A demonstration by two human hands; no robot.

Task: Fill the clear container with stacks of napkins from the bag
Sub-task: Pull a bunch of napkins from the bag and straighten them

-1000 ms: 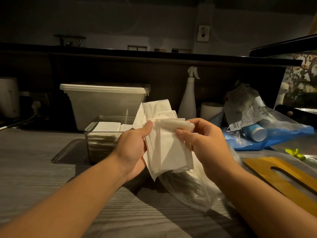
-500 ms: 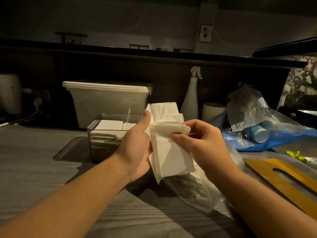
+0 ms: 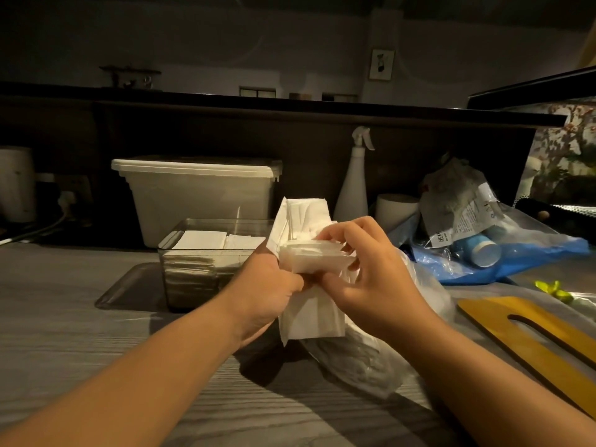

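A bundle of white napkins (image 3: 311,314) is held between both hands above the counter. My left hand (image 3: 264,288) grips its left side, and my right hand (image 3: 371,279) curls over the top and pinches a folded stack at the front. Under my hands lies the crumpled clear plastic bag (image 3: 364,356) with more napkins in it. The clear container (image 3: 193,279) stands just left of my hands, with white napkin stacks inside up to near its rim.
A lidded white tub (image 3: 200,195) stands behind the container, a white spray bottle (image 3: 353,185) and a paper roll (image 3: 396,211) to its right. Blue and clear bags with bottles (image 3: 483,250) fill the right. A yellow wooden board (image 3: 535,337) lies at front right.
My right hand has come over the top of the bundle and bent the front stack forward and down. The left hand's grip has slid lower on the bundle.
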